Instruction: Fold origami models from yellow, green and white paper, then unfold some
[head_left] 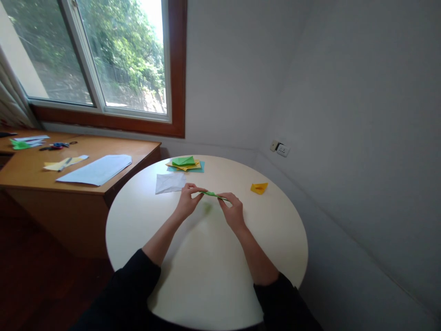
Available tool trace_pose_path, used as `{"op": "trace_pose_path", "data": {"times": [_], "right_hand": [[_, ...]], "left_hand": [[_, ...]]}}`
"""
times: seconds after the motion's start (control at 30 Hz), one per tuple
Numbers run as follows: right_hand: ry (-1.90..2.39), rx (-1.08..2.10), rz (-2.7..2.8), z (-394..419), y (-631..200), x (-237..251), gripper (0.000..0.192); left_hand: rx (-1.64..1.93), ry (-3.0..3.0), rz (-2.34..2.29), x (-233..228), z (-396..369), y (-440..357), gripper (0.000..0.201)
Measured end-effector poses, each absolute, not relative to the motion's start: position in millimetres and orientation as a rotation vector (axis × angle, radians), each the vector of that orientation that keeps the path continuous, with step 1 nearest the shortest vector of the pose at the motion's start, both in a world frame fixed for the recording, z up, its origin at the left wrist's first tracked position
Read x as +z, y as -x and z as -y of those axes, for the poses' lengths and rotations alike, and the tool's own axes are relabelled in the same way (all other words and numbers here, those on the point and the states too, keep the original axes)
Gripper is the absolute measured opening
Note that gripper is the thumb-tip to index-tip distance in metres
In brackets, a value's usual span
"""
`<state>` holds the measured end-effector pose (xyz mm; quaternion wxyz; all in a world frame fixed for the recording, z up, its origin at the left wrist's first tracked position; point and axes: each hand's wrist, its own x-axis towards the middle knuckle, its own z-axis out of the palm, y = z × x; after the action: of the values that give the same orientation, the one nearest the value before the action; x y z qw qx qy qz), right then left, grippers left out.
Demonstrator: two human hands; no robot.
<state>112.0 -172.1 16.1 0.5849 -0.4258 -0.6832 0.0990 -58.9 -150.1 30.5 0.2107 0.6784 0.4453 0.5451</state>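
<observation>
A folded piece of green paper (211, 194) is stretched between my two hands, seen nearly edge-on above the middle of the round white table (206, 276). My left hand (189, 200) pinches its left end between thumb and fingers. At the other end, my right hand (233, 210) grips it the same way. A soft green tint and shadow show on the tabletop beneath the paper. Just behind my left hand lies a creased white sheet (168, 182). Part of that sheet's right edge is hidden by the hand.
Green, yellow and blue papers (184, 162) are stacked at the table's far edge. A folded yellow-orange paper piece (259, 188) lies to the right. On the wooden desk (138, 146) at left are white sheets (98, 169), yellow paper (57, 164) and scissors (58, 145). Walls stand close behind and right.
</observation>
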Motion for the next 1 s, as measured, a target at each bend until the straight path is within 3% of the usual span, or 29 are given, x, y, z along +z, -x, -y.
{"op": "trace_pose_path", "data": {"times": [0.27, 0.47, 0.73, 1.0], "right_hand": [[1.042, -0.052, 1.737, 174.0, -110.2, 8.3, 0.024], [1.094, -0.174, 1.747, 173.1, -112.7, 4.3, 0.030], [1.164, -0.229, 1.742, 170.3, -113.6, -1.5, 0.033], [1.170, -0.248, 1.760, 169.7, -111.1, -1.4, 0.035]], "left_hand": [[1.402, -1.748, -1.197, 25.8, 147.4, 59.5, 0.030], [1.340, -1.439, -0.938, 28.0, 151.9, 54.7, 0.029], [1.299, -1.125, -0.795, 29.3, 153.8, 54.3, 0.026], [1.352, -1.265, -0.920, 25.7, 163.1, 42.7, 0.033]]}}
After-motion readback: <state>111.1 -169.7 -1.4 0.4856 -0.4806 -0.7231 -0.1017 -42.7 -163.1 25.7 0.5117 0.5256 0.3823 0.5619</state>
